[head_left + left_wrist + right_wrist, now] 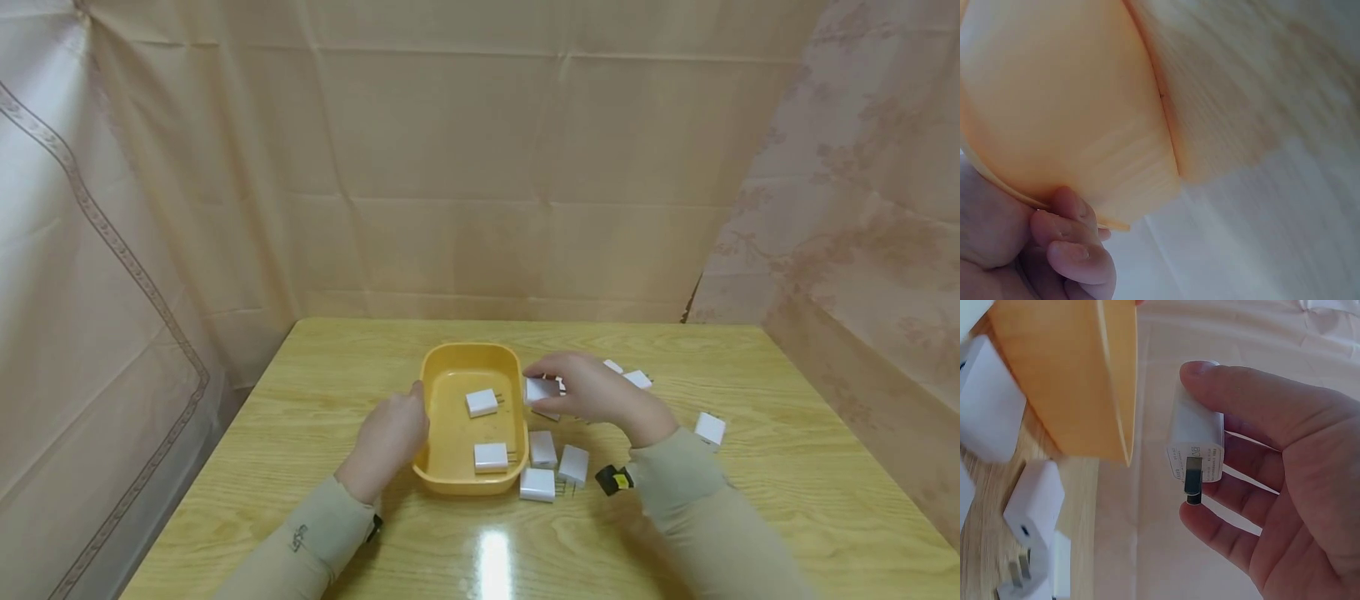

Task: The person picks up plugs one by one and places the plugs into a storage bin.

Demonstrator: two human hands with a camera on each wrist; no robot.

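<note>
A yellow tub (468,486) stands on the table with two white plug adapters (481,402) lying inside. The left hand (390,437) grips its left rim; in the left wrist view the fingers of the left hand (1072,250) curl round the rim of the tub (1104,144). Just beside the right rim, the right hand (600,392) holds a white adapter (542,390) between thumb and fingers. In the right wrist view, metal prongs show at the near end of this adapter (1199,431), pinched by the right hand (1272,462) beside the tub wall (1072,381).
Several more white adapters (573,465) lie on the wooden table (337,358) close to the tub's right side. Others (637,379) lie behind the right hand, and one (709,428) sits farther right. Cloth curtains (450,167) hang behind and at both sides.
</note>
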